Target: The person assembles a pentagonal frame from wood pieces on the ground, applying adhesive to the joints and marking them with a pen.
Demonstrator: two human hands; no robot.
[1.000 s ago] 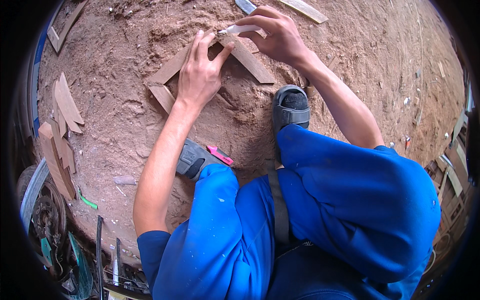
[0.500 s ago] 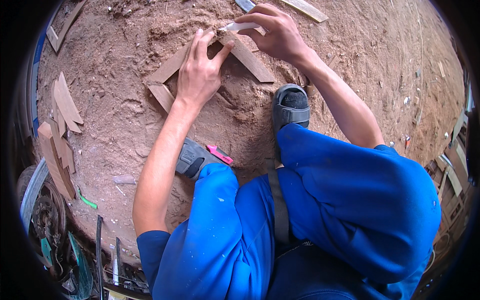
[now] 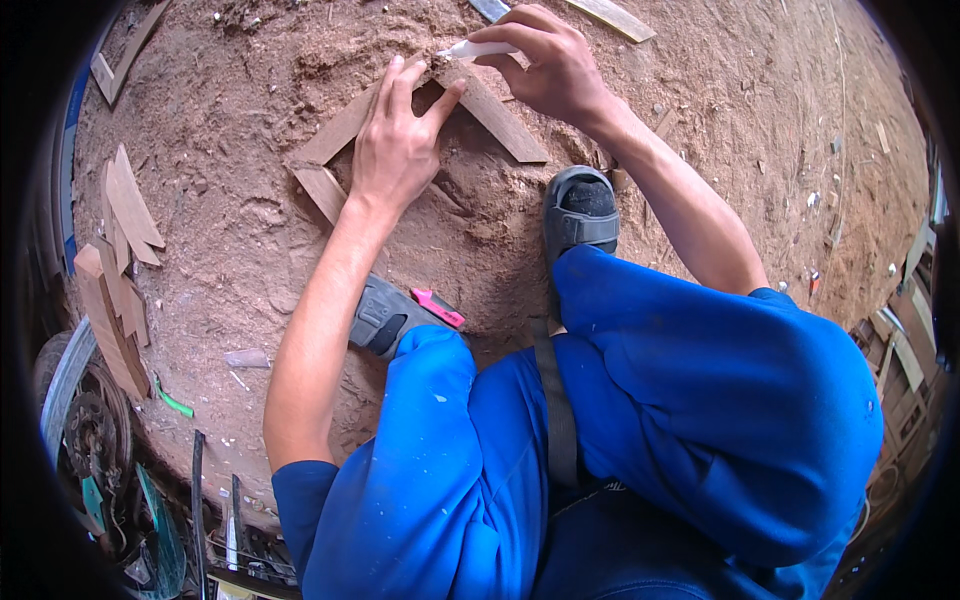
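Note:
A wooden frame (image 3: 506, 127) of flat strips forms a peaked corner on the sawdust-covered ground at the top middle. Its lower left strip runs under my left wrist. My left hand (image 3: 398, 150) grips the frame near the peak, fingers over the left strip and thumb against the right one. In my right hand (image 3: 553, 68) is a slim white squeeze bottle (image 3: 478, 48), probably glue, tilted with its thin nozzle at the peak joint. The frame's left side is partly hidden by my left hand.
A pink-and-black tool (image 3: 437, 308) lies by my left sandal (image 3: 385, 318). Wood offcuts (image 3: 132, 205) lie at the left, and another strip (image 3: 612, 18) at the far edge. A wheel (image 3: 98, 430) and scrap crowd the lower left; scrap wood (image 3: 908, 350) lines the right.
The bottle and my right hand have shifted very slightly left and up along the joint. My left hand stays on the frame, which has barely moved.

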